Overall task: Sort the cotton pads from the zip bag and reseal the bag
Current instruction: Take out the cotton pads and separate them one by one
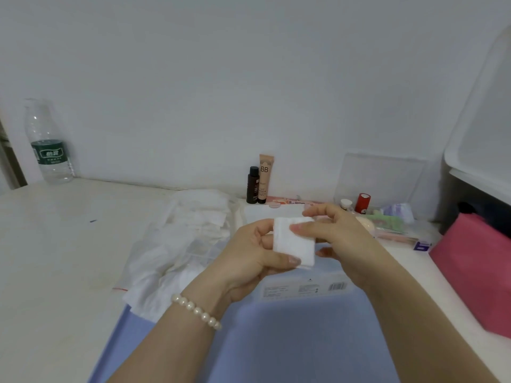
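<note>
Cotton pad [294, 243] pinched in both grips, left hand [249, 261] and right hand [336, 236]; zip bag [179, 244] of pads lies left of it on table [55, 258].

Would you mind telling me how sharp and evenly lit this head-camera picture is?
Head view: soft, even light, no hard shadows or glare; the wide lens bends the cabinet at the right edge; the cotton pad held in both hands is washed out; the water bottle looks slightly blurred.

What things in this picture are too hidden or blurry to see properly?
- Head view: small print on the grey plastic box label is too blurred.
- How many pads lie in the clear zip bag: crumpled plastic hides them.
- The square white cotton pad is partly covered by left hand and right hand.
</note>
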A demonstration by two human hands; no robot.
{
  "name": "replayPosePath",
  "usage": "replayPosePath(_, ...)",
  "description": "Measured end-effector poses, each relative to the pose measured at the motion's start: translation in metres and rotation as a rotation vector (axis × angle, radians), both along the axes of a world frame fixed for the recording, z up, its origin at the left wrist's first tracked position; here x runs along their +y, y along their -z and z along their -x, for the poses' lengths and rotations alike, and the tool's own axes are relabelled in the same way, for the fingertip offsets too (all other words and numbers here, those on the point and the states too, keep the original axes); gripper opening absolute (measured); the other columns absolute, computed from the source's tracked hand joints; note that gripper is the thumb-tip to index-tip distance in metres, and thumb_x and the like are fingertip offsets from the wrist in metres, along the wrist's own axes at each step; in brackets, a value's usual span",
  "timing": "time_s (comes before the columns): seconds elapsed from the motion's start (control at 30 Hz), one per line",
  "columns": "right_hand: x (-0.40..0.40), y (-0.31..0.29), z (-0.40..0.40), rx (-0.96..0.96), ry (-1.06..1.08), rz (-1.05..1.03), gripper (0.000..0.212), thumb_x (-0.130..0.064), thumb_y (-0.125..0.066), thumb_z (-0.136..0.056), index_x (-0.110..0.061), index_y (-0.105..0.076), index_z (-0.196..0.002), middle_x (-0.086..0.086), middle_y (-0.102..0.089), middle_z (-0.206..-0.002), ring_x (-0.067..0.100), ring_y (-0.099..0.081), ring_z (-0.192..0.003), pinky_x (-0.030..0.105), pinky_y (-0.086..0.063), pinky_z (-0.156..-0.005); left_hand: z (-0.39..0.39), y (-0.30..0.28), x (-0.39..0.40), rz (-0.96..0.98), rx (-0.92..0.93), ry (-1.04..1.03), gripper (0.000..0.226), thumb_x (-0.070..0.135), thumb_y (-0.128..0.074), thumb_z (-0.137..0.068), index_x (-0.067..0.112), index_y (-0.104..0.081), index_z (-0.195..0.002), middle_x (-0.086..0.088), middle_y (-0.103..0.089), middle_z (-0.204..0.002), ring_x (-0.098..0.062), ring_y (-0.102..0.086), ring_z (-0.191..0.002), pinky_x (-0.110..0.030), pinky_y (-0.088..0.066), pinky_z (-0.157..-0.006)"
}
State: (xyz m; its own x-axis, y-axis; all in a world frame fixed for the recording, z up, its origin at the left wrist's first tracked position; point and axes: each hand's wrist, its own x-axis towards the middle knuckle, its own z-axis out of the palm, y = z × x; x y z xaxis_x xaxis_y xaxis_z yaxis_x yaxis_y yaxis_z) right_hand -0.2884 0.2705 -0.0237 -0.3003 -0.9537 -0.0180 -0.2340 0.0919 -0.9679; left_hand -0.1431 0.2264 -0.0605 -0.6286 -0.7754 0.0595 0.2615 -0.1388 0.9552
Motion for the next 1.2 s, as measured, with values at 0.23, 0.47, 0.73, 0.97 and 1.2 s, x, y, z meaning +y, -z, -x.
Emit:
replayPosePath(0.23, 0.008, -0.009, 0.009, 0.167, -0.148, -0.072, 0.011, -0.015, -0.075, -0.073, -0.011, -0.067, -0.079, 0.001, -0.073, -0.077, 0.009, -0.067, -0.066, 0.033, -0.054, -0.075, -0.005, -0.001, -0.004, 0.095, -0.069, -0.021, 0.058, -0.028, -0.062, -0.064, 0.012, -0.066, -0.106, -0.015, -0.065, -0.107, -0.02, -0.067, -0.087, -0.028, -0.057, -0.07)
replayPosePath(0.47, -0.003, 0.005, 0.007, 0.121, 0.17, 0.132, 0.025, -0.007, -0.07, -0.077, -0.011, -0.048, -0.065, 0.01, -0.062, -0.073, 0.021, -0.061, -0.062, 0.035, -0.056, -0.056, -0.01, -0.008, -0.014, -0.021, -0.027, -0.386, 0.039, -0.009, -0.064, -0.074, 0.018, -0.06, -0.102, -0.006, -0.064, -0.106, -0.016, -0.061, -0.097, -0.03, -0.048, -0.086)
replayPosePath(0.73, -0.018, 0.044, -0.021, 0.739, 0.186, -0.022, 0.032, -0.025, -0.06, -0.08, -0.022, -0.031, -0.065, -0.006, -0.045, -0.067, 0.013, -0.043, -0.062, 0.025, -0.025, -0.047, -0.011, -0.002, -0.026, -0.206, -0.052, -0.511, 0.024, 0.009, -0.055, -0.089, 0.016, -0.055, -0.113, -0.006, -0.056, -0.112, -0.024, -0.048, -0.12, -0.036, -0.041, -0.092)
replayPosePath(0.97, -0.033, 0.048, -0.048, 0.843, 0.108, -0.13, 0.026, -0.026, -0.062, -0.084, -0.015, -0.039, -0.088, 0.001, -0.048, -0.086, 0.02, -0.046, -0.079, 0.028, -0.033, -0.058, -0.01, 0.001, -0.025, -0.308, -0.089, -0.398, 0.034, 0.018, -0.058, -0.087, 0.013, -0.054, -0.12, -0.012, -0.049, -0.127, -0.033, -0.048, -0.118, -0.053, -0.039, -0.104)
replayPosePath(1.2, -0.042, 0.039, -0.053, 0.73, -0.102, -0.291, 0.03, -0.005, -0.06, -0.076, -0.013, -0.038, -0.095, 0.003, -0.046, -0.09, 0.016, -0.045, -0.076, 0.021, -0.031, -0.05, -0.012, 0.001, -0.028, -0.356, -0.035, -0.364, 0.028, 0.017, -0.057, -0.087, 0.011, -0.056, -0.114, -0.015, -0.05, -0.129, -0.034, -0.052, -0.118, -0.053, -0.041, -0.102)
